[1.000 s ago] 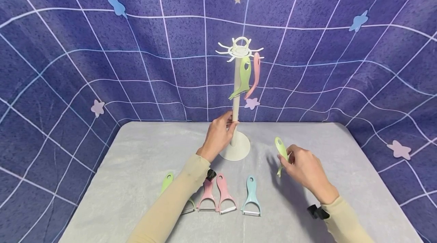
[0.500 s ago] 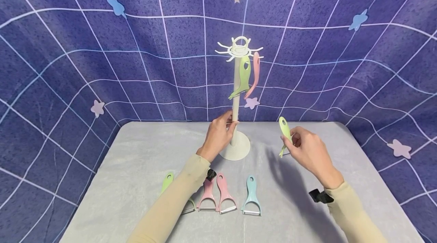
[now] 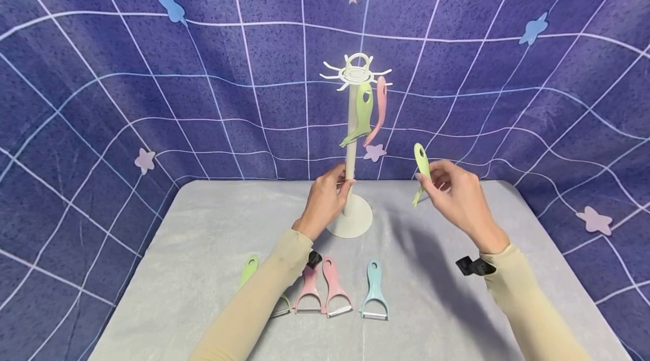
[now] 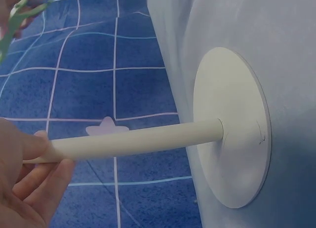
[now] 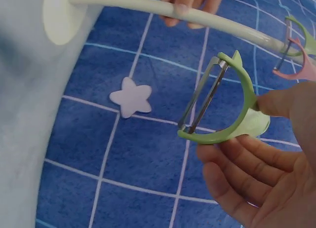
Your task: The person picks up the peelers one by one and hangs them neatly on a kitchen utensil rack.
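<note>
My left hand (image 3: pixel 323 198) grips the pole of a cream hook stand (image 3: pixel 350 158) between thumb and fingers; its round base rests on the table. On the right, my right hand (image 3: pixel 459 194) pinches a green peeler (image 3: pixel 421 159) in the air, hole end up. The right wrist view shows that peeler's blade (image 5: pixel 205 97) pointing away from the palm. From the stand's hooks hang another green peeler (image 3: pixel 364 107) and a pink peeler (image 3: pixel 381 104).
Lying in front are a blue peeler (image 3: pixel 374 287), two pink peelers, one of them (image 3: pixel 332 285) beside the other (image 3: pixel 310 290), and a green peeler (image 3: pixel 249 268) partly hidden by my left sleeve. Behind the grey table (image 3: pixel 203 220) hangs a purple grid-patterned cloth (image 3: pixel 213 96).
My right hand has lifted the green peeler upward and away from the table. My left hand stays on the pole, and the hanging peelers have not moved.
</note>
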